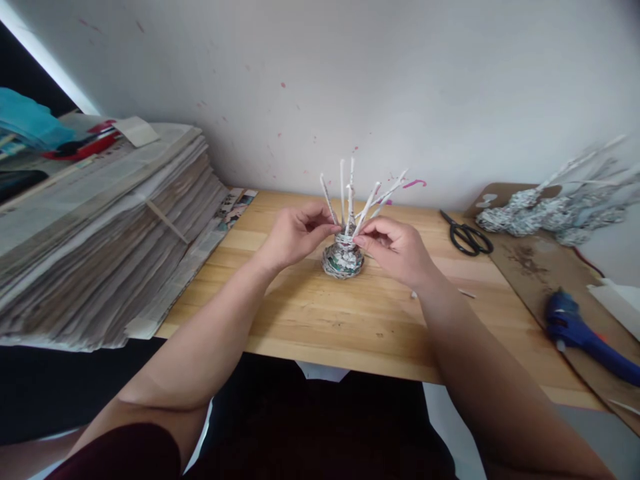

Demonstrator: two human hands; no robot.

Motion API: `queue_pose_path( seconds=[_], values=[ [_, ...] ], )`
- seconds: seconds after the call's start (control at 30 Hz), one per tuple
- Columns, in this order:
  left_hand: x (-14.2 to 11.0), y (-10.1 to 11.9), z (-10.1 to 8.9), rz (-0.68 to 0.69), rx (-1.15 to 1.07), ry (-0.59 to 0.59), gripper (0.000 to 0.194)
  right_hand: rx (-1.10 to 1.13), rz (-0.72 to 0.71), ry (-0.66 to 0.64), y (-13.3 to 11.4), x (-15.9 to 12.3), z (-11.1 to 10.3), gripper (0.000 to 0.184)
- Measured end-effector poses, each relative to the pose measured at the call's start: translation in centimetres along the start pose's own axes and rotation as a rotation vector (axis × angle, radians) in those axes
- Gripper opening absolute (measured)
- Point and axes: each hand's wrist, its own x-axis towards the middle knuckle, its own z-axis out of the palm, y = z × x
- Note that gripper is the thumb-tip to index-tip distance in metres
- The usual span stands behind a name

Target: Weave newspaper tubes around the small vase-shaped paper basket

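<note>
A small vase-shaped piece woven from rolled newspaper [343, 261] stands upright on the wooden table, wide at the base and narrow at the neck. Several white paper sticks [342, 190] rise and fan out from its neck. My left hand [300, 232] pinches at the left side of the neck, thumb and forefinger closed by the base of a stick. On the other side, my right hand [393, 245] has its thumb and fingers closed on the neck beside a leaning stick. What lies right between the fingertips is partly hidden.
A tall stack of newspapers [165, 220] fills the left side, with a red-handled tool [83, 143] on top. Black scissors [467, 237] lie at the right. Beyond them are more woven paper pieces [530, 210] and a blue glue gun [583, 333] on cardboard [530, 280].
</note>
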Motion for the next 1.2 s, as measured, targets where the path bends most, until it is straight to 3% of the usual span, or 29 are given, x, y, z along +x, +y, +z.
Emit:
queue_pose_path(
  seconds=[0.2, 0.4, 0.5, 0.6, 0.7, 0.83, 1.07, 1.2],
  values=[
    [-0.1, 0.0, 0.9, 0.073, 0.096, 0.053, 0.014, 0.024, -0.007, 0.008, 0.0, 0.1, 0.1, 0.01],
    [0.1, -1.4, 2.2, -0.015, -0.041, 0.149, 0.02, 0.026, -0.001, 0.023, 0.1, 0.1, 0.1, 0.011],
    [0.1, -1.3, 2.2, 0.024, 0.054, 0.149, 0.015, 0.026, -0.011, 0.025, 0.0, 0.2, 0.1, 0.011],
    [-0.1, -0.8, 1.8, 0.147, 0.225, 0.148, 0.003, 0.025, -0.014, 0.019, -0.1, 0.2, 0.1, 0.01],
    [-0.2, -0.2, 1.6, 0.227, 0.318, 0.094, 0.016, 0.017, -0.016, 0.012, -0.2, 0.1, 0.2, 0.009],
    [-0.4, 0.2, 1.5, 0.238, 0.379, 0.003, 0.021, 0.0, -0.023, 0.015, -0.2, 0.1, 0.2, 0.008],
    [-1.2, 0.9, 2.2, 0.228, 0.511, 0.027, 0.023, -0.039, -0.008, 0.042, -0.5, 0.0, 0.3, 0.004],
    [-1.4, 1.0, 2.4, 0.226, 0.405, 0.038, 0.02, -0.025, -0.019, 0.052, -0.3, 0.1, 0.4, 0.005]
  ],
)
